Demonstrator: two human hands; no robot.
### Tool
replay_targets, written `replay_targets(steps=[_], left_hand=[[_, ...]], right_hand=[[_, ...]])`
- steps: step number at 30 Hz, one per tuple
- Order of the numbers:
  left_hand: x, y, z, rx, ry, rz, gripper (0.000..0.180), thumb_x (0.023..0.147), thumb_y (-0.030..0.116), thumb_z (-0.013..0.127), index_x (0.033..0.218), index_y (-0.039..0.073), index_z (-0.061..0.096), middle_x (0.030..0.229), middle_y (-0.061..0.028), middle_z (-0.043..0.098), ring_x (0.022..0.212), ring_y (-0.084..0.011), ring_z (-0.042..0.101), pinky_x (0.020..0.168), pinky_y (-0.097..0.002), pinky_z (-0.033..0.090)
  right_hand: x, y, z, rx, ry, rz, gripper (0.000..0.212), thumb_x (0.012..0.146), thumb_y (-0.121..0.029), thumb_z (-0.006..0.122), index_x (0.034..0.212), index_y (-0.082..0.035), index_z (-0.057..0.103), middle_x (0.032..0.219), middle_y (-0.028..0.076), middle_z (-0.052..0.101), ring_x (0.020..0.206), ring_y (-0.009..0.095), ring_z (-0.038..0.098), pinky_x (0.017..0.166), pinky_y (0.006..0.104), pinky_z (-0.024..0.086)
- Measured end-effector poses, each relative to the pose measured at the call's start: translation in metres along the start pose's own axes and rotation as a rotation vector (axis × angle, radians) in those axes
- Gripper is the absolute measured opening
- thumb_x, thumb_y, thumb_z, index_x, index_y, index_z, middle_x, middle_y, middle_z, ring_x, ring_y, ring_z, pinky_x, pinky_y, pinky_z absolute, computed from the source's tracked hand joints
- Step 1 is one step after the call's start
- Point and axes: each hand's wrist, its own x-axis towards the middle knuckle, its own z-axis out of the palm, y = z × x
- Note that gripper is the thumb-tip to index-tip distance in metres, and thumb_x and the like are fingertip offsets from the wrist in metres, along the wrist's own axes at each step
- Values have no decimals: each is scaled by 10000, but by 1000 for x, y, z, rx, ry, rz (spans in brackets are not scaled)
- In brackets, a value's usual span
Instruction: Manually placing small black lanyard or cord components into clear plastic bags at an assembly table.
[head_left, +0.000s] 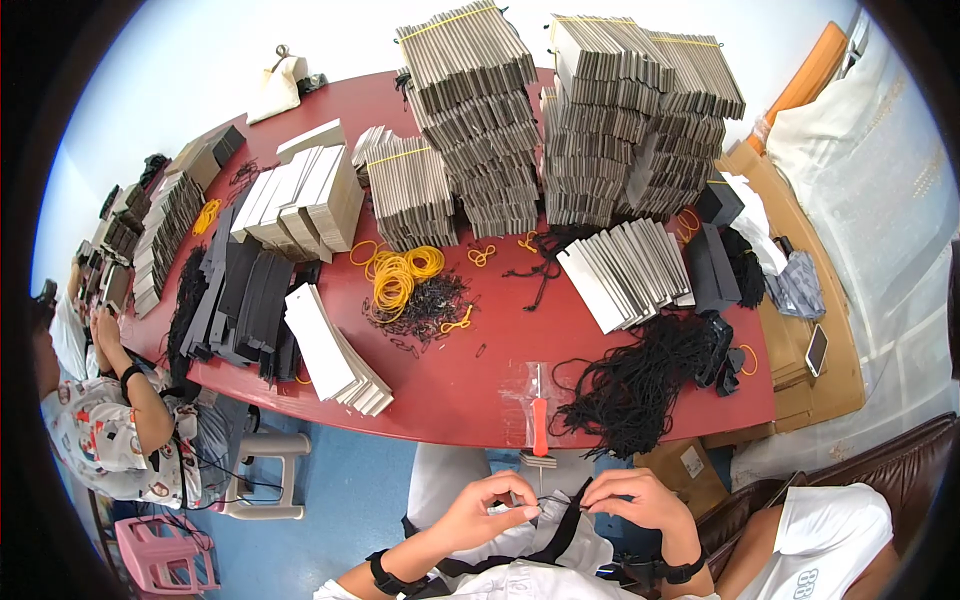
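Note:
Above my lap, my left hand (492, 512) is closed in a pinch, thumb against forefinger, on what looks like a thin black cord (548, 498). My right hand (638, 498) pinches close beside it, seemingly on the same cord; its exact ends are too small to make out. Just beyond my fingers, a small stack of grey board pieces (538, 461) sits below the table edge. An orange-red handled tool (539, 425) with a thin metal shaft lies at that edge, pointing away from me. To its right spreads a tangled heap of black cords (630, 385).
Tall bundles of grey boards (480, 120) stand on the red table (450, 385). Nearer are white board strips (330, 350), yellow rubber bands (400, 275) and small black clips (425, 315). A phone (817, 350) rests on cardboard at right. Another person (110, 430) works at left.

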Motion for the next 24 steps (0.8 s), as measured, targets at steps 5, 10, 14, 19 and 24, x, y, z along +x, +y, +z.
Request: replay_targets(steps=[5,10,14,19,24], left_hand=[[-4,6,-8,-39,-26,24,87,875,107,674,952,76,649,949,-9,625,900,-100,564,742,-244,419],[-5,20,-16,-74,-81,-15,92,880,105,672,953,57,644,1085,-65,650,944,-105,563,782,-257,420],[-8,38,-11,-7,-89,53,89,880,85,666,951,36,643,1128,-96,646,947,-116,578,794,-259,442],[-4,58,-1,105,-28,153,82,862,11,653,944,1,656,1052,-100,667,854,-143,625,755,-275,505],[0,74,-5,285,26,227,113,819,8,693,931,21,703,891,-70,676,772,-165,632,703,-277,513]], right_hand=[[3,-33,-5,49,-81,102,217,810,14,655,1019,-25,698,887,86,670,744,166,637,637,282,507],[20,-52,3,-43,-74,-56,257,788,32,655,1027,-48,706,891,78,660,744,186,639,646,283,514],[39,-60,21,-266,30,-277,209,766,-14,689,965,-75,713,878,51,614,716,187,623,628,284,511],[54,-65,33,-487,128,-334,131,727,-114,746,815,-73,658,836,31,575,684,165,601,582,291,496],[58,-66,32,-347,176,-232,272,706,-106,767,938,-50,636,887,61,611,751,220,621,627,313,508]])
